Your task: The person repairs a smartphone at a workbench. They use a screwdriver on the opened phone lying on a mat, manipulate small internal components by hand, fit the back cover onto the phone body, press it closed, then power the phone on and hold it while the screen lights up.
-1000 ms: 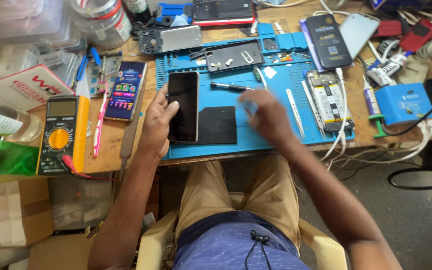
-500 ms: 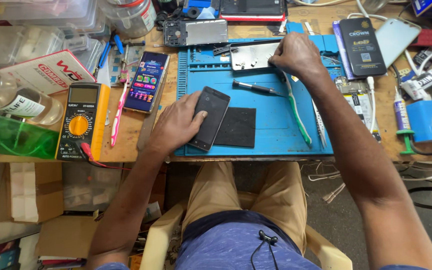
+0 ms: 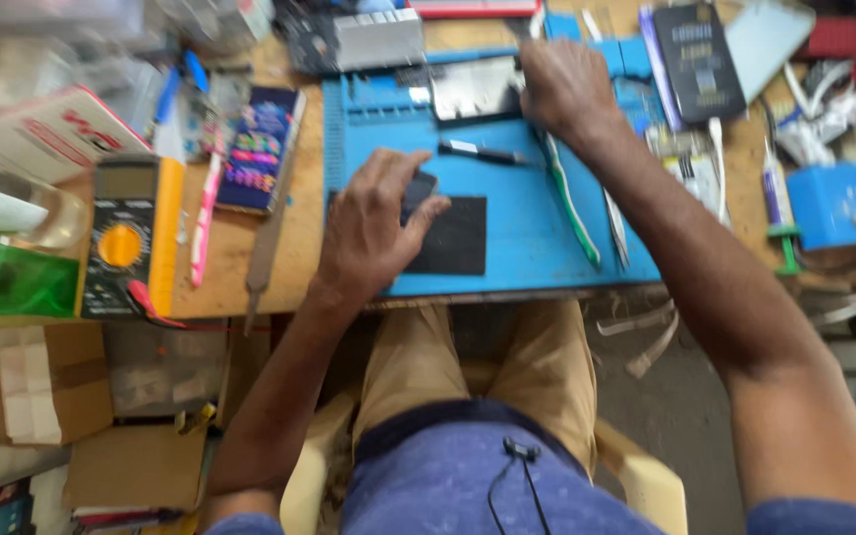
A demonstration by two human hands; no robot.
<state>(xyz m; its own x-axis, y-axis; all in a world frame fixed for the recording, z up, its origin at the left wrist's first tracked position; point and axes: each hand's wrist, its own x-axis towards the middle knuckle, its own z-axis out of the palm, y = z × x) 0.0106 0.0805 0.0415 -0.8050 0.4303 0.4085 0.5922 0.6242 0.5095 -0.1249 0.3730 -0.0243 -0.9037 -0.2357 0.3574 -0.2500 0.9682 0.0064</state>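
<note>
A crowded wooden workbench (image 3: 294,238) fills the view, with a blue work mat (image 3: 527,228) laid across its middle and clutter packed in on both sides. Down on the mat, the left hand (image 3: 374,223) now lies flat over the dark phone (image 3: 416,190); only a corner of the handset peeks out between thumb and forefinger, where half a second ago most of its long body showed slanting out from under the palm. The fingers are spread and pressed down on it, pinning rather than gripping, and the phone sits at the near left part of the mat, just beside a black square pad (image 3: 451,236). Up top, the right hand (image 3: 565,87) has reached to the far edge of the mat, settling by a grey metal plate (image 3: 475,87); its fingers are curled downward, and whether they have closed on anything I cannot tell, since the back of the hand hides the tips. A second ago that hand was low by the phone, so the reach has gone steadily farther. A black pen-like tool (image 3: 482,153) lies untouched between the two hands, and a green-handled tool (image 3: 574,203) runs down the mat under the right forearm. Off to the left sit a yellow multimeter (image 3: 133,233) and a colourful phone (image 3: 262,149). My read: the phone is being steadied while the other hand fetches something.
</note>
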